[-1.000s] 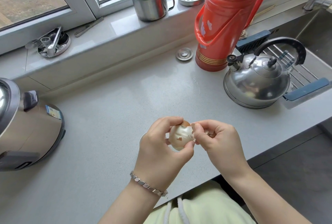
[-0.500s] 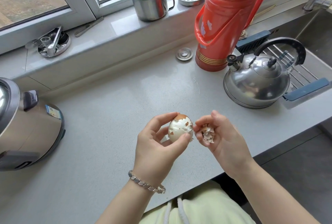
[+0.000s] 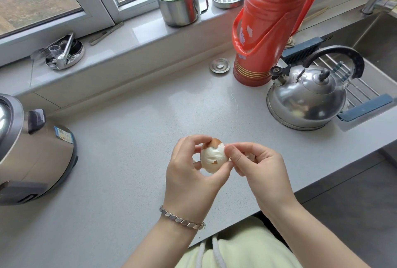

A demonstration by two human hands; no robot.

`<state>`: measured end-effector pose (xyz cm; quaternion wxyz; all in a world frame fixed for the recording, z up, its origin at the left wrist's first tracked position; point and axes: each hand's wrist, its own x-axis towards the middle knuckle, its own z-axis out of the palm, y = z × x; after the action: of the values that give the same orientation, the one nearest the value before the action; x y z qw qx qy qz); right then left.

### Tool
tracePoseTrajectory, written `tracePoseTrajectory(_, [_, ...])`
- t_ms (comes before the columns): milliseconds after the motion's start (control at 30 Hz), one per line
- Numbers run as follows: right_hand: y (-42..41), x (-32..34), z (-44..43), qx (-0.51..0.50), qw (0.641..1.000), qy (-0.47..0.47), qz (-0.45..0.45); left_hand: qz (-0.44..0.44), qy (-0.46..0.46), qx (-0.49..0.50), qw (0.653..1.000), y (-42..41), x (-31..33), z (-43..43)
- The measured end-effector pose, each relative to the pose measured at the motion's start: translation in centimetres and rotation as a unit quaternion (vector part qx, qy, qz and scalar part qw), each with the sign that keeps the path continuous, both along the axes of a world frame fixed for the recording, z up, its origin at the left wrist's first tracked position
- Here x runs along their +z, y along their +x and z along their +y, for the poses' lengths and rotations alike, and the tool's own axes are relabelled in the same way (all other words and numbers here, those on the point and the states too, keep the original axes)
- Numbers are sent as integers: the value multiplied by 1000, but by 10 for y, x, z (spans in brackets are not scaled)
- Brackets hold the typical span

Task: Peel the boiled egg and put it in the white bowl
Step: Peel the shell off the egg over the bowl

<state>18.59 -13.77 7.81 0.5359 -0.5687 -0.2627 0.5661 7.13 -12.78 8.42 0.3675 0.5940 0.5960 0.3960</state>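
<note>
Egg point(image 3: 213, 157), mostly bare, sits gripped in the left hand point(image 3: 189, 173) near the counter's point(image 3: 129, 160) front edge, steadied so the right hand point(image 3: 257, 169), pinching leftover brown shell point(image 3: 216, 142), can strip it.

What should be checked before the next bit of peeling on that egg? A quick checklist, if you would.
1. Egg securely held: the left hand grips the boiled egg. Ok.
2. Shell all off: brown shell covers the top. Not ok.
3. Peeling fingers placed: the right hand pinches at the shell's edge. Ok.
4. White bowl within reach: it is not in view. Cannot tell.
5. Egg above the countertop in case it slips: it appears so. Ok.
</note>
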Motion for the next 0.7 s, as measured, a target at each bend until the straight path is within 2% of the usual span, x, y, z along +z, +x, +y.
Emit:
tracePoseTrajectory(100, [0,-5,1,-9,999,-28,40,-55,-55,9,997,0,3,1])
tracePoseTrajectory(200, [4,-6,2,-7,990,-44,137,-138,-124,32,982,1,6,2])
tracePoseTrajectory(267, [9,-5,4,-14,975,-49,215,-217,-161,44,962,0,7,4])
tracePoseTrajectory(367, [17,-6,6,-20,958,-45,282,-352,-217,54,909,-5,8,6])
tracePoseTrajectory(433, [21,-4,6,-2,958,-52,284,-398,-241,51,884,-7,8,6])
tracePoseTrajectory(533, [25,-3,5,27,962,-66,263,-418,-252,37,872,-10,6,6])
tracePoseTrajectory(600, [25,-3,5,43,967,-75,239,-418,-253,23,872,-11,4,6])
tracePoseTrajectory(700, [23,-2,5,65,977,-71,190,-382,-241,10,892,-9,4,5])
